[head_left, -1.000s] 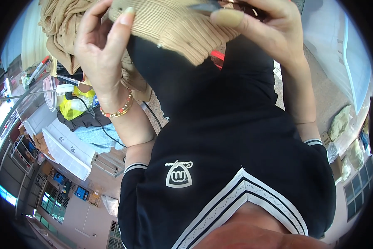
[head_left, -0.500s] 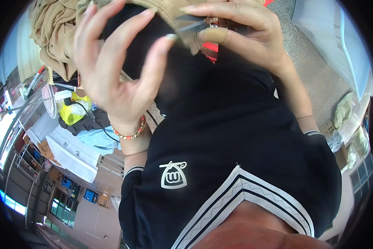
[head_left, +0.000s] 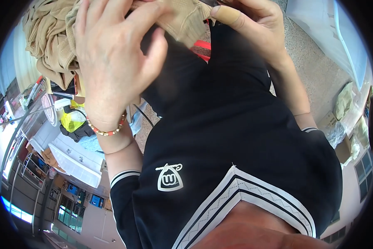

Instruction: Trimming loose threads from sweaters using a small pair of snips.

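A tan ribbed knit piece (head_left: 184, 25) lies at the top, its edge hanging over my dark-clothed lap. My left hand (head_left: 116, 58) reaches across it from the left, back of the hand up and thumb held apart. Its index finger bends down against the knit; the other fingertips run past the upper edge. On the right, my right hand (head_left: 257, 29), with a tan bandage round the thumb, closes on small thread snips, of which only a dark part (head_left: 209, 2) shows beside the knit. The snips' blades are mostly out of sight.
A heap of tan knitwear (head_left: 53, 37) lies at the upper left. Below it are a yellow plastic bag (head_left: 72, 121), dark and light-blue cloth, and a white bin (head_left: 76, 164). A translucent plastic tub (head_left: 323, 33) stands at the upper right. Something red (head_left: 202, 44) shows between my legs.
My left hand has moved up and onto the knit, its spread fingers now bending. My right hand has shifted up slightly with the snips, whose blades showed before.
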{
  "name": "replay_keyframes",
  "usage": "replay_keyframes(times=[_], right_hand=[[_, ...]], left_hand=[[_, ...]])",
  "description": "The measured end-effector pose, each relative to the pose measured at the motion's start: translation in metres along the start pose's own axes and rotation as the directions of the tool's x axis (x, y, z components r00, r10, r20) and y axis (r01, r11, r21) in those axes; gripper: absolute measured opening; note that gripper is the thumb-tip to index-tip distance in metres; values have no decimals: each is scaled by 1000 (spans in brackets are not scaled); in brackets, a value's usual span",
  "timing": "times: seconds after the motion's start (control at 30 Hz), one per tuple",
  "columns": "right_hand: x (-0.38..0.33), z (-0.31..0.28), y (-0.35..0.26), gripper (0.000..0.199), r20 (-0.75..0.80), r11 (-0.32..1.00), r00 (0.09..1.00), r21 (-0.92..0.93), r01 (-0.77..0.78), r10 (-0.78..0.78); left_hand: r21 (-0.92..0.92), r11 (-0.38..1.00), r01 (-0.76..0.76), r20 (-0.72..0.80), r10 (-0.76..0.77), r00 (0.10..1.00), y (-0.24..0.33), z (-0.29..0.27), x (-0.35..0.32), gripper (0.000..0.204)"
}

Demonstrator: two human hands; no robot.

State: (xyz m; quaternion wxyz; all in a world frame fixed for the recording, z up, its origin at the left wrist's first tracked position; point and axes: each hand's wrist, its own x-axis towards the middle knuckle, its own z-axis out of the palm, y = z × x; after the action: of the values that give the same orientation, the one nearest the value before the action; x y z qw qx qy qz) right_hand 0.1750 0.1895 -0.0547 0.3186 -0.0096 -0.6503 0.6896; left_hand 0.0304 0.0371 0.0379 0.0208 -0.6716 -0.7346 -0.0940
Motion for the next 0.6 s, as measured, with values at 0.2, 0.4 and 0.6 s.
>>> replay_keyframes(times=[0.2, 0.4, 0.6], right_hand=[[6, 8, -49, 37, 58, 962, 974, -182, -205, 218], [24, 17, -51, 38, 162, 932, 965, -334, -143, 206], [40, 35, -46, 36, 130, 959, 973, -235, -156, 190]], left_hand=[[-191, 980, 50, -218, -92, 972, -21, -16, -14, 23], [-190, 977, 99, -485, -181, 856, -66, 23, -50, 29], [-206, 969, 140, -546, -232, 805, -65, 38, -62, 28]])
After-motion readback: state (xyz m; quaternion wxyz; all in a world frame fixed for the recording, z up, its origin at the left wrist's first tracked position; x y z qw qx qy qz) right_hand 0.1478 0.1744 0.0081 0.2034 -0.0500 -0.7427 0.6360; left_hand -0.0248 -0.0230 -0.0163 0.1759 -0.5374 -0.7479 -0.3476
